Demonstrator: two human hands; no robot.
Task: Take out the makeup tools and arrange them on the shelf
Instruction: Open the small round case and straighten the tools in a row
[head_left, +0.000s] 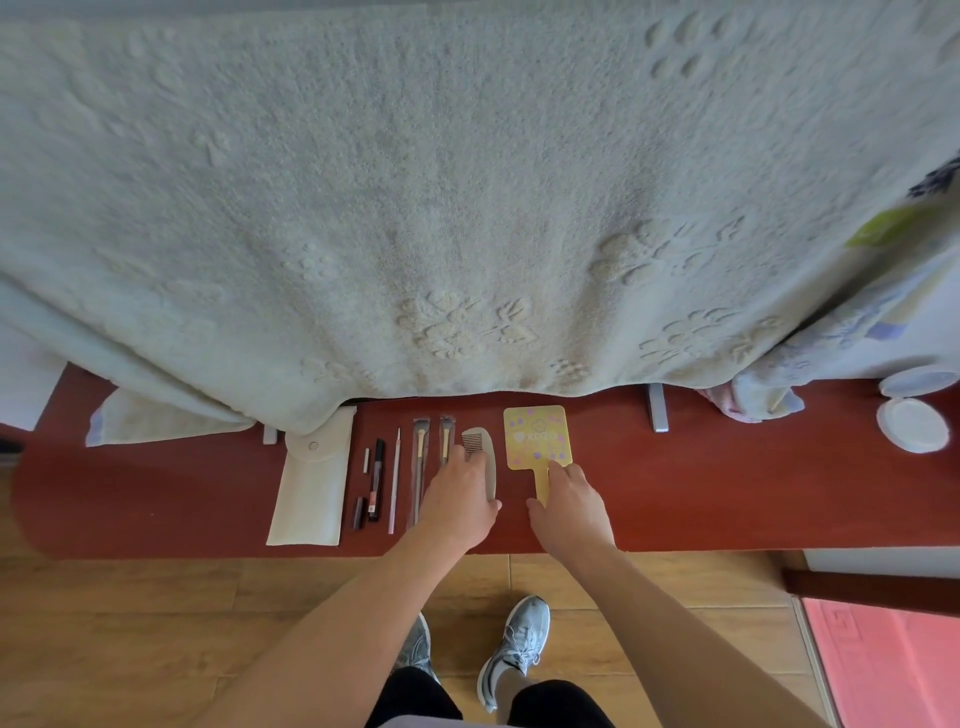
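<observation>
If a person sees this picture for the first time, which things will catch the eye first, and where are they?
First comes the large pale towel, which hangs over the top half and drapes onto the red-brown shelf. Below it, a neat row of makeup tools lies beside a white pouch. At the row's right end the left hand rests on a comb, and the right hand touches the handle of a yellow hand mirror.

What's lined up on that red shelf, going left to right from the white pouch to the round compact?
White pouch → black tube → thin pink stick → first brush → second brush → comb under the left hand → yellow hand mirror touched by the right hand → round white compact.
</observation>
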